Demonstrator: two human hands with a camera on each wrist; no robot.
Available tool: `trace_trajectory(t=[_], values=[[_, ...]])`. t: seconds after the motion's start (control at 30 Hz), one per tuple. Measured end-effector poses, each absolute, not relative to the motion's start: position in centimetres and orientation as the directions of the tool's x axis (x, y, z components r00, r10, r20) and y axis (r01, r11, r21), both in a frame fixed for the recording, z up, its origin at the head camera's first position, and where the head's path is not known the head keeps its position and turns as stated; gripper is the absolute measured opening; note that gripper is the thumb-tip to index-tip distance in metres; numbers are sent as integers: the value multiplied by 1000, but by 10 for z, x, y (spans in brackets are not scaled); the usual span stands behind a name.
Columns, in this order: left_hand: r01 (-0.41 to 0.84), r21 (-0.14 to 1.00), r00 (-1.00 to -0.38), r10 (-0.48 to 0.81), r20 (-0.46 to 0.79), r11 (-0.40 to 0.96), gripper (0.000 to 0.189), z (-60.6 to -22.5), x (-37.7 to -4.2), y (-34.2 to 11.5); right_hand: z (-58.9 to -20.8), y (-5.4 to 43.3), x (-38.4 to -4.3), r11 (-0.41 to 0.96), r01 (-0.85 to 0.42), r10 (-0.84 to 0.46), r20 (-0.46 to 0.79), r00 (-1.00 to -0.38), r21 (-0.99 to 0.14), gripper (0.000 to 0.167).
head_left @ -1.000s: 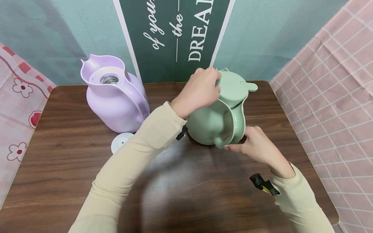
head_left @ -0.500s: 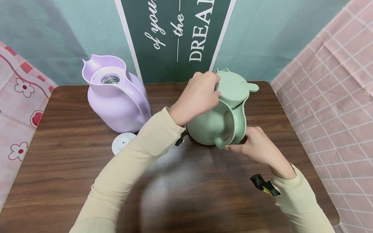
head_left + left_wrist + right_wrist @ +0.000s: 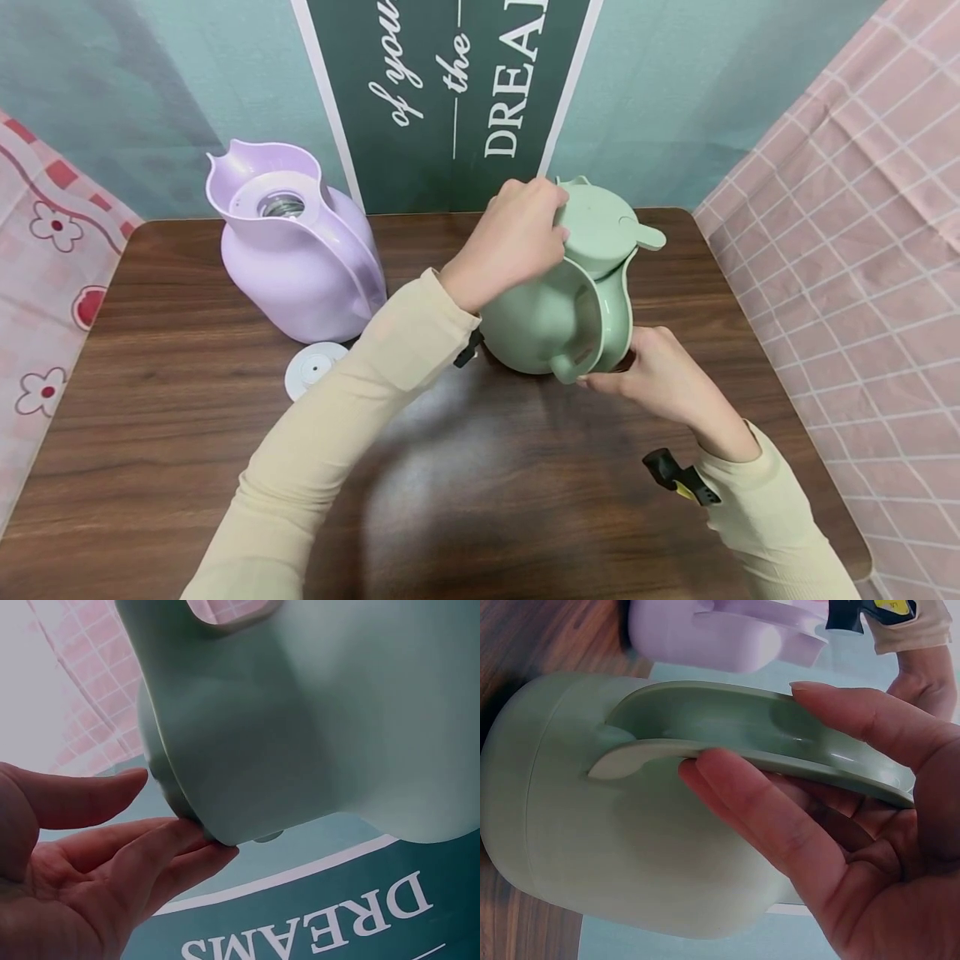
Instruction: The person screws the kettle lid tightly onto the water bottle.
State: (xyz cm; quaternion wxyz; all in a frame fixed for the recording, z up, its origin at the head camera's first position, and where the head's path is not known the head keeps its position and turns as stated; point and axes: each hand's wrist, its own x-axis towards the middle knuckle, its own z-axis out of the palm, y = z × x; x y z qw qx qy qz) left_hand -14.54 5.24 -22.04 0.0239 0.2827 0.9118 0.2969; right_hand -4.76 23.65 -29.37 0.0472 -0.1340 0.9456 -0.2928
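A pale green thermos jug (image 3: pixel 525 321) stands on the wooden table, its round lid (image 3: pixel 596 225) on top with a tab toward the right. My left hand (image 3: pixel 517 237) holds the lid's left side, thumb and fingertips at its edge; in the left wrist view, the fingers (image 3: pixel 135 859) meet the edge and the thumb lies close by. My right hand (image 3: pixel 663 375) grips the jug's handle (image 3: pixel 765 761), the thumb on one side and the fingers on the other. A lilac jug (image 3: pixel 300 267) stands at left, uncovered, its round mouth showing.
Beside the lilac jug's base lies a white round disc (image 3: pixel 311 367), partly behind the left sleeve. A teal cloth (image 3: pixel 652 100) with a lettered dark panel hangs behind the table (image 3: pixel 510 500). Pink checked cloth (image 3: pixel 862 250) borders the right side, flowered cloth (image 3: pixel 52 292) the left.
The lid's tab has turned slightly clockwise, toward the near side. My left hand shifts a little at the lid; the right hand and the green jug stay in place.
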Motion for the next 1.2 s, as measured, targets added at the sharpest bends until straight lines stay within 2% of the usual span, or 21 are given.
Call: trace_trajectory(t=[0.53,0.87,1.2], values=[[488,539,-848,520,105,686,23,-219,-134,48,-294,237,-48,786,-242,-291,4,-957,-569,20],[498,535,-847,516,130,683,27,-221,-139,51,-294,236,-49,788,-223,-285,-19,-958,-574,18],[507,501,-834,546,79,702,22,-217,-146,52,-294,236,-49,787,-230,-288,-12,-958,-573,18]])
